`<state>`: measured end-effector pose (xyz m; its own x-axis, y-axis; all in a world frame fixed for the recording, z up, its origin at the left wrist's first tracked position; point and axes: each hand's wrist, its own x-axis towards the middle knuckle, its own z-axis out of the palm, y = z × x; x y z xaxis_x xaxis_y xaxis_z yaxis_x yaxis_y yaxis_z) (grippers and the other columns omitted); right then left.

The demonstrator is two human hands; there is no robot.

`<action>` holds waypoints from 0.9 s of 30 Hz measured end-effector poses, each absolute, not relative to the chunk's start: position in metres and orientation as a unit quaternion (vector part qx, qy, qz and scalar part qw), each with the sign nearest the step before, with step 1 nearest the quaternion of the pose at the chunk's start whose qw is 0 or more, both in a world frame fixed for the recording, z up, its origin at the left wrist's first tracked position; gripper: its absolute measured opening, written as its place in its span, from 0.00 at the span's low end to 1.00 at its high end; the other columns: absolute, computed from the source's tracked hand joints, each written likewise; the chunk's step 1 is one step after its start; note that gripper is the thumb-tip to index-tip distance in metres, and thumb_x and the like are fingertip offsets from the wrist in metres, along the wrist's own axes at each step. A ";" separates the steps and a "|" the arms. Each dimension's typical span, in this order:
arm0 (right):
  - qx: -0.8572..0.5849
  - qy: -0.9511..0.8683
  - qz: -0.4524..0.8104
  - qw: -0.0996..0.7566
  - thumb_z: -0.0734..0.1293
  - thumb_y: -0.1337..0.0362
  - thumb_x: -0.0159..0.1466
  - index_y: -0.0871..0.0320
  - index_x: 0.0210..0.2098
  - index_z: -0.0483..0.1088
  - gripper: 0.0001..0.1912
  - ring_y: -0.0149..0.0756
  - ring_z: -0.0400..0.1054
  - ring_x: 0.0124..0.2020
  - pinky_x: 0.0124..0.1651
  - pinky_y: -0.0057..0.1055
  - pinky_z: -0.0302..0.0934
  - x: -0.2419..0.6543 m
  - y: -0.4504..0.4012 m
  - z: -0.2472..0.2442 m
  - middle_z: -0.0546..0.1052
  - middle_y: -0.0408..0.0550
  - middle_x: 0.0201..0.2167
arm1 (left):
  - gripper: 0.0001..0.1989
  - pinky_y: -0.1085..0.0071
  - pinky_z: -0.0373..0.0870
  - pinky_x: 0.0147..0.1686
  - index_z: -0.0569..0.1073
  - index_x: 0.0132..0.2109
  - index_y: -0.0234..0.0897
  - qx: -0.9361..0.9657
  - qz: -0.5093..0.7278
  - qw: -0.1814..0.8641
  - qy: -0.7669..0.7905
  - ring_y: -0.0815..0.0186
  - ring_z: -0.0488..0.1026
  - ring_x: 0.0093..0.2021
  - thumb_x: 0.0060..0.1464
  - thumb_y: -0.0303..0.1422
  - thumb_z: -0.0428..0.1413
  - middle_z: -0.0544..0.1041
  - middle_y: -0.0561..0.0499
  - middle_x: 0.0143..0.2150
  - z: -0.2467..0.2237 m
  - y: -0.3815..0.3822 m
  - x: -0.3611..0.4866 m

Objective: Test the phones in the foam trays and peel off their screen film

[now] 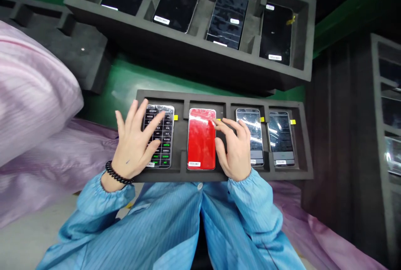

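Observation:
A dark foam tray with several phones in its slots lies in front of me. My left hand, fingers spread, is over the leftmost phone, whose black screen shows a grid of white and green labels. Beside it lies a phone with a solid red screen. My right hand is at the red phone's right edge, index finger at its upper right and fingers loosely bent apart. To the right lie a phone with a text screen and another similar phone. Neither hand holds anything.
A larger foam tray with several dark-screened phones stands behind. At left is another foam tray beside a person's pink sleeve. Stacked trays with phones rise at right. The tabletop is green.

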<state>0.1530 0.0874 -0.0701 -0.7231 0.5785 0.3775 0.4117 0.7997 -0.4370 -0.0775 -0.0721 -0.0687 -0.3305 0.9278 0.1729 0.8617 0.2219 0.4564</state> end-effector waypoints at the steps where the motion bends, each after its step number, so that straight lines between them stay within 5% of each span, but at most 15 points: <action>1: -0.269 -0.911 0.165 0.267 0.58 0.67 0.71 0.56 0.50 0.67 0.11 0.44 0.69 0.58 0.69 0.49 0.52 0.155 0.087 -0.068 0.80 0.50 0.54 | 0.32 0.30 0.28 0.70 0.60 0.71 0.45 0.556 0.271 0.060 0.783 0.37 0.40 0.77 0.67 0.52 0.40 0.47 0.42 0.78 -0.067 -0.074 -0.078; 4: -0.262 -0.901 0.180 0.294 0.59 0.70 0.70 0.53 0.50 0.69 0.12 0.42 0.71 0.56 0.68 0.49 0.54 0.164 0.078 -0.058 0.81 0.48 0.52 | 0.35 0.39 0.42 0.74 0.60 0.71 0.40 0.458 0.393 0.064 0.795 0.44 0.47 0.76 0.66 0.55 0.40 0.53 0.42 0.76 -0.064 -0.089 -0.076; 8: -0.230 -0.896 0.217 0.313 0.59 0.72 0.68 0.53 0.47 0.71 0.13 0.40 0.75 0.50 0.66 0.48 0.57 0.177 0.056 -0.051 0.84 0.46 0.46 | 0.34 0.47 0.62 0.69 0.59 0.70 0.47 0.250 0.516 0.183 0.798 0.51 0.63 0.69 0.61 0.48 0.55 0.65 0.45 0.69 -0.072 -0.118 -0.068; 12: -0.184 -0.893 0.240 0.334 0.60 0.72 0.67 0.55 0.43 0.72 0.11 0.38 0.77 0.45 0.62 0.44 0.61 0.180 0.038 -0.065 0.85 0.45 0.41 | 0.34 0.46 0.52 0.74 0.66 0.66 0.43 0.143 0.534 0.258 0.792 0.49 0.60 0.71 0.54 0.46 0.61 0.68 0.45 0.68 -0.086 -0.135 -0.055; 18: -0.135 -0.908 0.207 0.339 0.65 0.71 0.64 0.54 0.39 0.76 0.09 0.36 0.76 0.43 0.59 0.41 0.63 0.177 0.035 -0.082 0.85 0.42 0.38 | 0.39 0.52 0.56 0.73 0.64 0.66 0.47 0.119 0.555 0.314 0.761 0.51 0.61 0.71 0.47 0.40 0.63 0.66 0.52 0.70 -0.094 -0.130 -0.046; 24: -0.123 -0.951 0.127 0.255 0.63 0.61 0.70 0.54 0.47 0.77 0.13 0.42 0.70 0.56 0.66 0.48 0.56 0.177 0.035 -0.080 0.80 0.49 0.56 | 0.44 0.54 0.56 0.74 0.64 0.65 0.46 0.149 0.542 0.308 0.768 0.51 0.63 0.69 0.40 0.37 0.69 0.68 0.51 0.67 -0.096 -0.131 -0.053; 27: -0.116 -0.957 0.126 0.234 0.63 0.60 0.70 0.56 0.51 0.76 0.15 0.43 0.69 0.57 0.68 0.48 0.53 0.176 0.036 -0.080 0.79 0.51 0.57 | 0.43 0.54 0.57 0.73 0.64 0.66 0.46 0.156 0.542 0.318 0.762 0.51 0.63 0.69 0.42 0.38 0.68 0.68 0.50 0.68 -0.096 -0.132 -0.057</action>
<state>0.1762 0.0356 -0.0798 -0.8631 0.2814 0.4194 0.1633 0.9413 -0.2954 -0.0567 -0.1319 -0.0964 -0.7488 0.5830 -0.3152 -0.1061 0.3640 0.9253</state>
